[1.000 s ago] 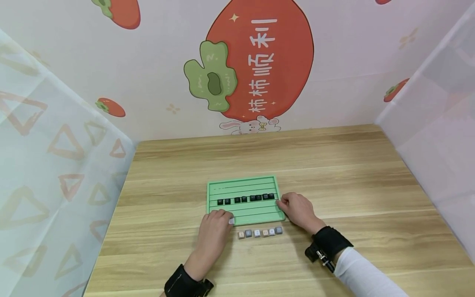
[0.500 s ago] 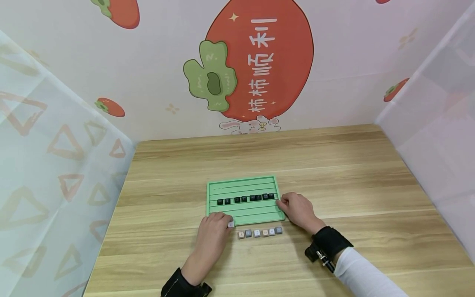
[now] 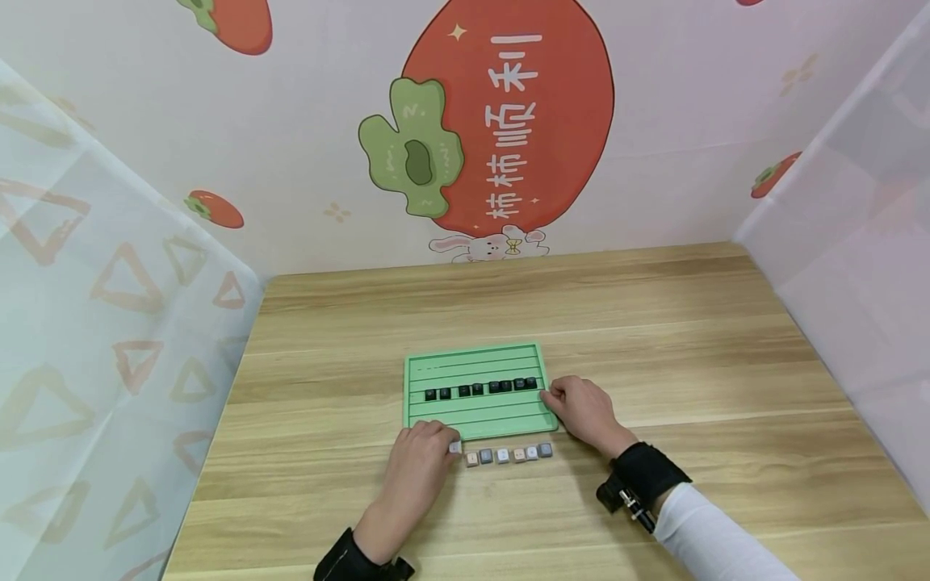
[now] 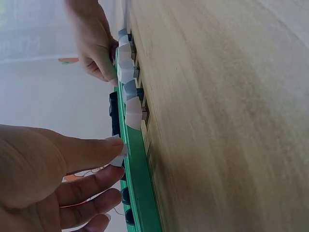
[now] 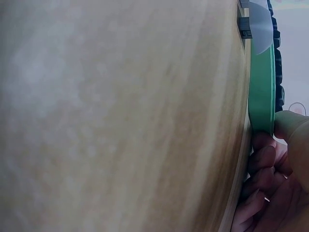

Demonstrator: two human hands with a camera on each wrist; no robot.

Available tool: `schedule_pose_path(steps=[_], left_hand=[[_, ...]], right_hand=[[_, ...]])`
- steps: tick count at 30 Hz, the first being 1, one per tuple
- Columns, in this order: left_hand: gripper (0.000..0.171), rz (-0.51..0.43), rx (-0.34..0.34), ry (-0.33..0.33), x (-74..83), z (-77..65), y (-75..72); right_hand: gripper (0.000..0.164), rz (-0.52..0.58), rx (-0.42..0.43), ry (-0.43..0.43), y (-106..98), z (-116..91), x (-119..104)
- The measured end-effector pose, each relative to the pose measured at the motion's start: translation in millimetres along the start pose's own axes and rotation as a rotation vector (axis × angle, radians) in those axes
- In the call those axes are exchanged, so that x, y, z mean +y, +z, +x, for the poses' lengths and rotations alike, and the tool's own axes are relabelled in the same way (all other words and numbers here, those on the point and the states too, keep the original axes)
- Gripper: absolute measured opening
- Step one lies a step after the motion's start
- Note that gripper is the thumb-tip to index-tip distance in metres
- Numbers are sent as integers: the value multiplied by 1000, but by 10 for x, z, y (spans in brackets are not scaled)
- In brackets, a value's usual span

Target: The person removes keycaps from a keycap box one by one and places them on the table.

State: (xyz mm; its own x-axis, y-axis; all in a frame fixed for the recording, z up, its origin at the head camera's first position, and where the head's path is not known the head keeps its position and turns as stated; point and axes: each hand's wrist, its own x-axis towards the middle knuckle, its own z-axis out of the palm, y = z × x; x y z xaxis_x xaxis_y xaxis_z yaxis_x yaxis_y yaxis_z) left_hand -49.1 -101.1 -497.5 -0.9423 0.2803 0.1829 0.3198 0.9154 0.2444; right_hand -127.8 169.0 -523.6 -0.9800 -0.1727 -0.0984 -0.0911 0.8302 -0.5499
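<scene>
A white keycap (image 3: 455, 447) is pinched between the thumb and fingertips of my left hand (image 3: 417, 464), beside the near edge of a green ridged board (image 3: 475, 363). In the left wrist view, the thumb and index finger hold this keycap (image 4: 117, 158), while the other fingers are loosely bent. My right hand (image 3: 583, 410) grips the board's right edge; in the right wrist view its thumb lies on top and the fingers (image 5: 263, 157) are at the side and below. A row of black keycaps (image 3: 477, 389) sits across the middle of the board.
In front of the board, several white, grey and beige keycaps (image 3: 503, 456) stand in a row on the wooden table (image 3: 617, 315). Printed cloth walls (image 3: 312, 161) enclose the table at the back and both sides.
My left hand, with the white keycap, has moved slightly toward the near side, from over the board's edge to the left end of the loose row. The right hand keeps still.
</scene>
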Motion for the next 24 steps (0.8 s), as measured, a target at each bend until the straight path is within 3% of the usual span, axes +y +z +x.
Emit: schedule_pose_path(steps=[24], left_hand=[[21, 16, -46, 8, 9, -52, 18]], right_hand=[[49, 2, 3, -2, 3, -6, 0]])
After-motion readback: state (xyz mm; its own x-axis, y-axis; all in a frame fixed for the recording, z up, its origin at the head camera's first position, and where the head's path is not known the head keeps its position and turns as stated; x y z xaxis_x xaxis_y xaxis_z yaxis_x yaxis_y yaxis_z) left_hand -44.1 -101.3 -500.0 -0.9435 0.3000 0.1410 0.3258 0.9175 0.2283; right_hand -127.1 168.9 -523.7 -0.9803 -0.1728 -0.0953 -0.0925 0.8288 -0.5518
